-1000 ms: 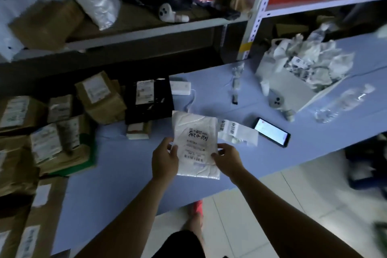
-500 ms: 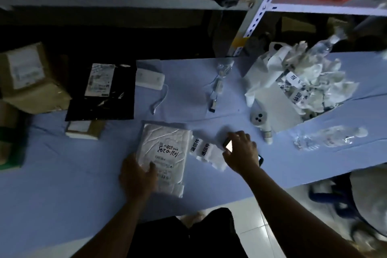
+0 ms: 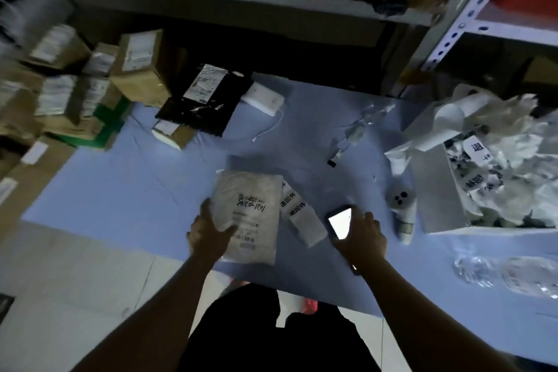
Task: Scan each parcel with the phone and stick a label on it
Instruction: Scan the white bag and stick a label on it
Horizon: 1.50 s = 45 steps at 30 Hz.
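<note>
the left hand [image 3: 211, 231] presses flat on the white crinkled plastic mailer parcel [image 3: 252, 214] lying on the blue table [image 3: 120, 184]. just right, a strip of printed white labels [image 3: 299, 214]. the right hand [image 3: 359, 238] grips the lit black phone [image 3: 340, 222]; a loose hold could drop it or blur the scan.
</note>
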Available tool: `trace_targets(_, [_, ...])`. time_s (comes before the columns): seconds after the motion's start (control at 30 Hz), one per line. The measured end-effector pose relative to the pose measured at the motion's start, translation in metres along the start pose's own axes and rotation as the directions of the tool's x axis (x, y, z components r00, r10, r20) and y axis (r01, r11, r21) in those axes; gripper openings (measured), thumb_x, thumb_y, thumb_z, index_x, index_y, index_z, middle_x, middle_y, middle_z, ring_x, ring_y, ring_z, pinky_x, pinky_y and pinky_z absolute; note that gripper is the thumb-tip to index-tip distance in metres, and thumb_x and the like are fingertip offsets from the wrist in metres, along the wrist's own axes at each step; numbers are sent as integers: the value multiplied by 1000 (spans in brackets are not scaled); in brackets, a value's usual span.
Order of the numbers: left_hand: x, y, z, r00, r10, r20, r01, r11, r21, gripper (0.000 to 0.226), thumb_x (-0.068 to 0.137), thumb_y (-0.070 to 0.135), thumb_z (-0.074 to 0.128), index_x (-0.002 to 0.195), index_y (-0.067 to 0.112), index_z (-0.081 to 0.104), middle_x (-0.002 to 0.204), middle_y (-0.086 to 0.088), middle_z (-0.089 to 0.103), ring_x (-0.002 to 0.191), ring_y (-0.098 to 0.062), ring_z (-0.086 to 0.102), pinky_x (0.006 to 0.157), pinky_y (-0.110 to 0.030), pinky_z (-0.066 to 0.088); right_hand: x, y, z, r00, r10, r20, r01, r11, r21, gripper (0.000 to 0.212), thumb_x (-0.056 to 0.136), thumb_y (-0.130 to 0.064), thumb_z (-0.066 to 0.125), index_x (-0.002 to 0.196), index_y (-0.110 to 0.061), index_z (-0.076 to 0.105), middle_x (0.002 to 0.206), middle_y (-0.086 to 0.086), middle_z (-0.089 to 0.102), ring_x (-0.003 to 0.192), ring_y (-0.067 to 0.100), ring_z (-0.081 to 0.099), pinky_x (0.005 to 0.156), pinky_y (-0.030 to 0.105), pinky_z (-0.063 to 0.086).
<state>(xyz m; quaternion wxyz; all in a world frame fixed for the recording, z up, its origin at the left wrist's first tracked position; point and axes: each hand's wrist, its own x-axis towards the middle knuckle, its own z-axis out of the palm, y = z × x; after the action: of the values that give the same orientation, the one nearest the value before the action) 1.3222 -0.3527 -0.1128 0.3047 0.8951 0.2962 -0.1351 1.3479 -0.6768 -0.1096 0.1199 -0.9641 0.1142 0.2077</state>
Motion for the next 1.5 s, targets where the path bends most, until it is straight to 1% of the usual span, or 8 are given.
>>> trace_targets(0.2, [-31, 5, -13, 997, 52, -53, -63, 968, -243, 88, 82, 20, 77, 149, 49, 27, 135, -11, 60, 121, -38, 57, 101, -54, 50, 1, 9, -10, 1000, -7, -11, 8, 994, 112, 85, 68, -56, 81, 139, -31, 41, 114, 7, 53, 116, 31, 52, 77, 40, 50])
trace_targets(0.37, [-39, -3, -19, 992, 88, -94, -111, 955, -274, 65, 87, 14, 71, 144, 36, 48, 134, -8, 60, 116, -30, 60, 99, -47, 53, -4, -15, -27, 988, -13, -157, 56, 960, 274, 84, 69, -50, 82, 140, -27, 44, 112, 14, 53, 115, 34, 49, 77, 37, 46])
trace_targets(0.47, [-41, -14, -20, 992, 80, -102, -109, 941, -319, 67, 86, 13, 72, 146, 30, 47, 134, -8, 59, 117, -30, 58, 99, -46, 53, -12, -44, -35, 974, -134, -185, 184, 939, 292, 81, 66, -47, 85, 136, -28, 48, 112, 11, 54, 113, 31, 49, 81, 34, 43])
trace_targets(0.63, [-38, -32, -28, 987, 160, -29, -160, 927, -340, 85, 80, 15, 78, 153, 31, 37, 134, -5, 56, 119, -26, 55, 99, -45, 52, -29, -89, -30, 921, -376, -98, 386, 914, 121, 94, 66, -48, 86, 147, -32, 41, 122, 9, 49, 118, 29, 43, 87, 38, 44])
trace_targets(0.83, [-26, -47, -42, 972, 234, 7, -219, 919, -327, 93, 80, 9, 77, 155, 33, 28, 134, -4, 51, 119, -24, 52, 96, -45, 55, -50, -95, -16, 895, -431, 112, 439, 896, -60, 106, 64, -54, 86, 153, -39, 31, 136, 6, 42, 124, 27, 42, 95, 42, 49])
trace_targets(1.0, [-23, -53, -46, 952, 299, -70, -307, 920, -242, 85, 82, 3, 74, 154, 25, 33, 121, -6, 52, 113, -25, 55, 92, -44, 55, -60, -97, -10, 904, -417, 94, 427, 887, -177, 107, 65, -53, 86, 154, -42, 26, 144, 6, 40, 126, 27, 46, 101, 45, 49])
trace_targets(1.27, [-24, -51, -53, 953, 261, -156, -296, 914, -277, 73, 83, 1, 74, 147, 20, 44, 120, -7, 54, 113, -29, 57, 92, -49, 57, -62, -104, -23, 855, -505, 115, 517, 816, -259, 103, 70, -50, 84, 154, -40, 27, 151, 4, 36, 133, 25, 40, 107, 46, 41])
trace_targets(1.5, [-22, -54, -52, 951, 268, -156, -303, 911, -280, 78, 79, -5, 73, 148, 15, 43, 121, -10, 52, 115, -32, 55, 96, -50, 54, -57, -101, -30, 845, -521, 121, 534, 808, -251, 104, 70, -51, 85, 154, -41, 26, 150, 2, 36, 133, 24, 40, 108, 44, 41])
